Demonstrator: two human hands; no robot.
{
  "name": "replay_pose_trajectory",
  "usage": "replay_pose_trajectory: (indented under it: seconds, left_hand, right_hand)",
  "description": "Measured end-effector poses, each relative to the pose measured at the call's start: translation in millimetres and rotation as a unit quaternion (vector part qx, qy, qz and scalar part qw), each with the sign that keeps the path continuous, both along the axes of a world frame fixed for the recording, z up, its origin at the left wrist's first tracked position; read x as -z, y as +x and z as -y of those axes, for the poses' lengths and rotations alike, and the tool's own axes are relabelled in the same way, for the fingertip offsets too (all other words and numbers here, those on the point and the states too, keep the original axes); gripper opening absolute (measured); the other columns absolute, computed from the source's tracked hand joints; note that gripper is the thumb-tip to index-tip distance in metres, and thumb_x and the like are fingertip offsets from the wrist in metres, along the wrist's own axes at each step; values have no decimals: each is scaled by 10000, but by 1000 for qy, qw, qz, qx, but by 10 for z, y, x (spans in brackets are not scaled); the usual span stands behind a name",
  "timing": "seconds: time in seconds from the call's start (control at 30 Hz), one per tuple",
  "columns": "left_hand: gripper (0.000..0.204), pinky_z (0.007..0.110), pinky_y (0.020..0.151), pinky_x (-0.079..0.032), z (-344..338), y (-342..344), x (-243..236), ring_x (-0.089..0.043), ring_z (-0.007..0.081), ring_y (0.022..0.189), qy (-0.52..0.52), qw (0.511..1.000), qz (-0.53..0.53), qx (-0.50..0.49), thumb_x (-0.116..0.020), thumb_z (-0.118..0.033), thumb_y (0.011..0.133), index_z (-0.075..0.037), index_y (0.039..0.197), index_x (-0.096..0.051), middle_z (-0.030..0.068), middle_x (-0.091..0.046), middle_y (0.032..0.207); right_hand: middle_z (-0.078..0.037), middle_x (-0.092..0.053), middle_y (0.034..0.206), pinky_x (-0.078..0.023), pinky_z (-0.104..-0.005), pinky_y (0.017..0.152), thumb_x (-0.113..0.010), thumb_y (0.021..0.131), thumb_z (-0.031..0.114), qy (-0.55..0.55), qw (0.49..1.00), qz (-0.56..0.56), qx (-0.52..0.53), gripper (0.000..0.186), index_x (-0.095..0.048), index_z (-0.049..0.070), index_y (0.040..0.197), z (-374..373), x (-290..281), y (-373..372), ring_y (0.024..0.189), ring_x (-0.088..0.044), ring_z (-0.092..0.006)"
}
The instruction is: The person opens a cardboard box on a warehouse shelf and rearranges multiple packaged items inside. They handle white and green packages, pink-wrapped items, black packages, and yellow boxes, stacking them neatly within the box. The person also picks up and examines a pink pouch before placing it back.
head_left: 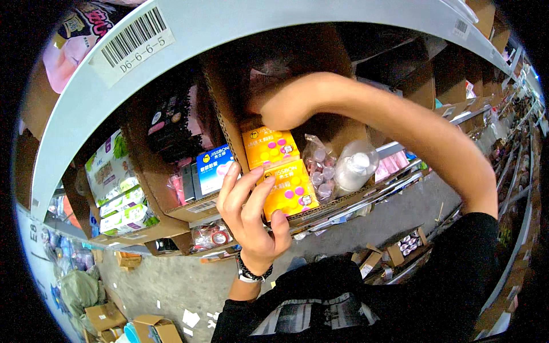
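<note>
Two yellow boxes with pink and yellow dots stand one in front of the other in a cardboard bin on the shelf: a front yellow box (294,191) and a back yellow box (269,150). My left hand (249,208) is at the front box's left side, fingers stretched out and resting against it, thumb apart. A watch and a dark beaded bracelet (251,271) circle that wrist. My right arm bends over from the right, and my right hand (280,111) reaches into the bin behind the back yellow box. Its fingers are hidden in shadow.
Beside the yellow boxes are clear-wrapped small bottles (323,171) and a white bottle in plastic (355,168). Left of the divider stands a blue box (213,170); farther left are green-white packs (123,197). A grey shelf beam (251,35) arches above. Open cartons (157,328) stand below.
</note>
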State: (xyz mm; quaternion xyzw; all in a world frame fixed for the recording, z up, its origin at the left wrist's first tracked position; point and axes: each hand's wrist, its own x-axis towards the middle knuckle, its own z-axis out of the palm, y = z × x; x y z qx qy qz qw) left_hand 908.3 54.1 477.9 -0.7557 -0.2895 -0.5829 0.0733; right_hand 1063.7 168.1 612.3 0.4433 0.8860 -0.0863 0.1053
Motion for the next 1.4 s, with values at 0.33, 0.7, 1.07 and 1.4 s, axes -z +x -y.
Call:
replay_pose_trajectory:
  seconds: [0.33,0.7,1.07,1.4]
  left_hand:
    - [342,473,1056,-364,-56,4,102,-489,409,1250,14,999,31,17,-478,-288,962,-40,1149,-623,169,-589,1212]
    - [389,543,1087,-336,-28,-31,129,-451,445,1285,-1,1000,20,6,-387,-367,1010,-48,1106,-588,182,-560,1220]
    - [308,490,1049,-372,-83,19,112,-483,420,1262,27,998,49,41,-478,-282,980,-51,1098,-643,172,-587,1215]
    - [275,471,1034,-386,-57,-57,93,-482,407,1263,8,999,5,51,-537,-240,937,-58,1121,-629,162,-581,1257]
  right_hand:
    - [-227,-696,957,-523,-442,791,-502,836,133,71,989,-103,80,358,-674,-47,1093,-154,-173,24,881,-671,-327]
    - [-206,-669,1121,-507,-436,883,-555,852,241,82,993,40,77,374,-677,0,1110,-572,-54,-149,1009,-647,-326]
    - [-187,-687,1007,-518,-423,800,-561,881,249,27,994,-39,97,308,-680,7,1028,-590,84,-221,893,-661,-285]
    - [-132,-694,939,-517,-392,749,-563,904,251,180,962,-187,80,265,-677,24,980,-130,-294,242,819,-655,-225]
